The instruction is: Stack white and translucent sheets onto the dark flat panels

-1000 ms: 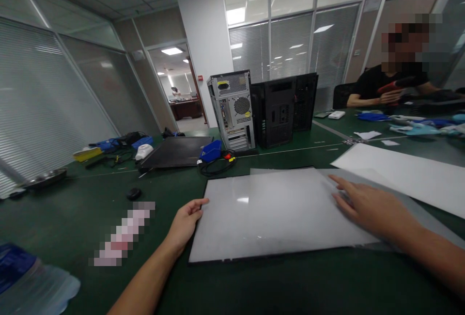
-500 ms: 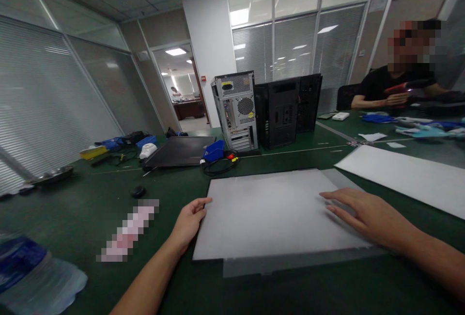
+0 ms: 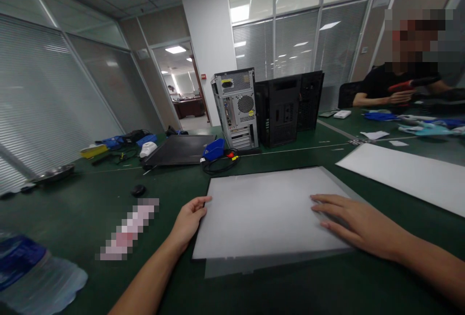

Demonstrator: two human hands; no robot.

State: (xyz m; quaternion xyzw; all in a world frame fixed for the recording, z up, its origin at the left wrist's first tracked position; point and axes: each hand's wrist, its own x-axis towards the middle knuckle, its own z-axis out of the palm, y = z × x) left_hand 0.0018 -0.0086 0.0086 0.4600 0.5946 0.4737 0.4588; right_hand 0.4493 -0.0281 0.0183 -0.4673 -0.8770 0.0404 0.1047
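A flat white rectangular panel (image 3: pixel 261 213) with a thin dark edge lies on the green table in front of me. My left hand (image 3: pixel 189 220) grips its left edge, with the fingertips on the top face. My right hand (image 3: pixel 352 220) is open, its fingers spread flat over the right part of the panel. A thin translucent sheet (image 3: pixel 232 267) juts out past the panel's near and right edges, out of line with it. The right hand touches this sheet near its right side; whether the sheet lies over or under the panel I cannot tell.
Computer cases (image 3: pixel 238 109) stand at the back. A dark flat panel (image 3: pixel 181 150) and a blue object with a cable (image 3: pixel 213 150) lie nearby. Another white sheet (image 3: pixel 403 174) is at right. A water bottle (image 3: pixel 36 276) is near left. A person (image 3: pixel 385 87) sits far right, holding a red tool.
My right hand has moved left over the panel and spread flatter. The translucent sheet has slid left with it. My left hand stays at the panel's left edge.
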